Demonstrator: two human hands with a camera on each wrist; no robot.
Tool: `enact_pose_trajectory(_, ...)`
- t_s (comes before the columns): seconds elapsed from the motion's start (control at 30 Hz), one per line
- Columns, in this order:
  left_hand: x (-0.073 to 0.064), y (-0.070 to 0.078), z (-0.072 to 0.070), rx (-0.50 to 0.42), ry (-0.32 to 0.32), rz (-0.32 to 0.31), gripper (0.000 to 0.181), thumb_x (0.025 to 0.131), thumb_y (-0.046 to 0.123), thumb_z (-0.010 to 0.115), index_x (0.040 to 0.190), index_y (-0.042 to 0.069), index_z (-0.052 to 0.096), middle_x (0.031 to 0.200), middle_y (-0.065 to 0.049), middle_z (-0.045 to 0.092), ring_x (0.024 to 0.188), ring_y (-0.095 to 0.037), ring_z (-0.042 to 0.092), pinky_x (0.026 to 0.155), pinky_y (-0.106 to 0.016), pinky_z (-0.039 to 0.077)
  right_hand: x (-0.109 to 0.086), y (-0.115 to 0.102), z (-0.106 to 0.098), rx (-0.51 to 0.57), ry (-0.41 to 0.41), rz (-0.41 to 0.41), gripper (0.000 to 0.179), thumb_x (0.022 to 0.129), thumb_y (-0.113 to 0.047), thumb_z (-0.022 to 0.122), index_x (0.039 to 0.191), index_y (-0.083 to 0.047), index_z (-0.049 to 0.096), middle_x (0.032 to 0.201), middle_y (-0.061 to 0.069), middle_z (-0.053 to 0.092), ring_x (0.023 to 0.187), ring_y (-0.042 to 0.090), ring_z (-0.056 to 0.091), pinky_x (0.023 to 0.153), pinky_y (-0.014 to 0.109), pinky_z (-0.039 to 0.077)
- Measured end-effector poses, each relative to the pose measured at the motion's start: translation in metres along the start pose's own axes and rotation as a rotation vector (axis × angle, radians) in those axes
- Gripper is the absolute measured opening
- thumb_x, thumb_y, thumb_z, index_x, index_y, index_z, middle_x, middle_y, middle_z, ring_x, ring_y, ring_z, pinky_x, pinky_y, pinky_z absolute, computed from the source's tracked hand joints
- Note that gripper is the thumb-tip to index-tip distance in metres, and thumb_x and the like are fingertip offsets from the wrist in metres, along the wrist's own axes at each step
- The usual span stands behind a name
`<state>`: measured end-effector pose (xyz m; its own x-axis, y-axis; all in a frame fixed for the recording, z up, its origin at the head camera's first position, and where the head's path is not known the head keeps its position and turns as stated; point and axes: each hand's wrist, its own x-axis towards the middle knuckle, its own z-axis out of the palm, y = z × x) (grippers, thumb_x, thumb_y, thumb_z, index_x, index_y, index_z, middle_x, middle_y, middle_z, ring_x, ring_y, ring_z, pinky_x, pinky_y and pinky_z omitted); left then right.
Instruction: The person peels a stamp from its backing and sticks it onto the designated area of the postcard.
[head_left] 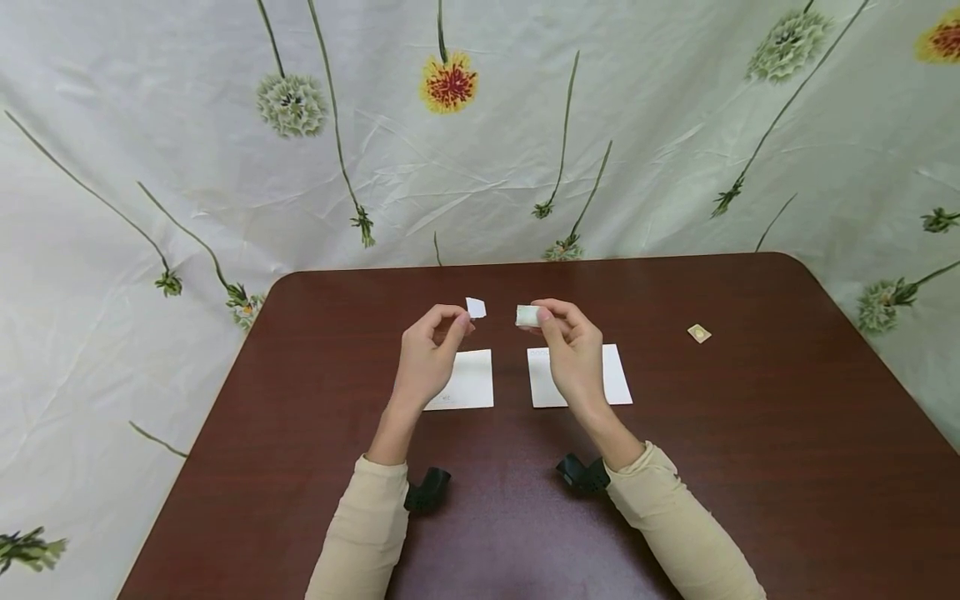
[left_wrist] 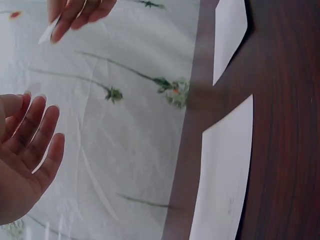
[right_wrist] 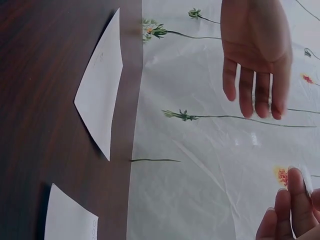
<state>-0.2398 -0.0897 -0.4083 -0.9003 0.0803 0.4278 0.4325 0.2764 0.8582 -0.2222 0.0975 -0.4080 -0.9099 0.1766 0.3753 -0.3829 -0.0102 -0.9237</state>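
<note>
A: What lies nearest you, and is it a container?

B: 2 sheets (head_left: 472,379), 1 under each hand, on the table (head_left: 337,350). They may be envelopes, but I can't tell; no contents show.

A: And your hands?

B: Your left hand (head_left: 427,354) pinches a white slip (head_left: 476,307) at its edge; your right hand (head_left: 576,354) pinches a pale patch (head_left: 527,315). The 2 pieces are near each other but apart, held up beyond the sheets.

A: What could go wrong?

B: Your left pinch catches little of the slip, so loosening it could drop it. If the patch is sticky, which I can't see, pressing harder might crease it or stick it to your thumb.

A: Farther off?

B: A small square (head_left: 699,333), well to your right; a careless sweep could shift it.
</note>
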Motion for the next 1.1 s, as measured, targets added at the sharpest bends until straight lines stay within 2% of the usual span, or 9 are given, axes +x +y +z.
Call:
enact_pose_trajectory(0.23,0.003,-0.012,-0.033,0.066,0.035,-0.148,0.016,0.097,0.011,0.057,0.100,-0.003,0.064,0.077,-0.016,0.065,0.070,-0.026,0.063,0.061,-0.021,0.049,-0.002,-0.002,0.001,0.016,-0.016,0.002,0.017,0.095,-0.005,0.057,0.107,0.007,0.064,0.087,0.021,0.069,0.081,0.016,0.068,0.082,0.037,0.051)
enact_pose_trajectory(0.37,0.004,-0.019,-0.050,0.071,0.064,-0.223,0.019,0.098,0.012,0.056,0.102,-0.004,0.063,0.074,-0.014,0.063,0.064,-0.022,0.061,0.059,-0.020,0.049,-0.003,-0.003,0.001,0.016,-0.029,-0.005,0.017,0.096,-0.004,0.057,0.107,0.006,0.063,0.088,0.022,0.069,0.080,0.016,0.068,0.081,0.036,0.052)
enact_pose_trajectory(0.5,0.006,-0.027,-0.060,0.078,0.089,-0.263,0.021,0.098,0.015,0.055,0.104,-0.004,0.063,0.074,-0.010,0.064,0.063,-0.016,0.061,0.059,-0.022,0.047,-0.003,-0.004,0.002,0.017,-0.035,-0.007,0.017,0.095,-0.004,0.057,0.108,0.007,0.063,0.088,0.022,0.069,0.080,0.016,0.068,0.080,0.035,0.052)
enact_pose_trajectory(0.7,0.006,-0.040,-0.071,0.076,0.122,-0.314,0.023,0.098,0.016,0.055,0.105,-0.004,0.063,0.073,-0.004,0.064,0.068,-0.021,0.063,0.060,-0.021,0.047,-0.004,-0.004,0.002,0.044,-0.033,0.016,0.018,0.095,-0.003,0.057,0.108,0.008,0.063,0.090,0.024,0.068,0.079,0.016,0.068,0.081,0.040,0.052)
enact_pose_trajectory(0.93,0.001,-0.056,-0.091,0.059,0.175,-0.398,0.026,0.099,0.018,0.054,0.109,-0.005,0.061,0.081,-0.011,0.067,0.066,-0.009,0.062,0.069,-0.027,0.050,-0.004,-0.004,0.003,0.035,-0.048,0.000,0.018,0.096,-0.004,0.056,0.108,0.009,0.062,0.089,0.024,0.068,0.079,0.016,0.068,0.081,0.047,0.050)
enact_pose_trajectory(1.1,-0.004,-0.067,-0.105,0.085,0.215,-0.461,0.032,0.100,0.023,0.051,0.114,-0.004,0.060,0.083,-0.008,0.067,0.070,-0.009,0.062,0.072,-0.028,0.050,-0.004,-0.005,0.003,0.035,-0.062,-0.018,0.019,0.096,-0.004,0.055,0.109,0.009,0.062,0.089,0.024,0.068,0.080,0.016,0.068,0.080,0.040,0.052)
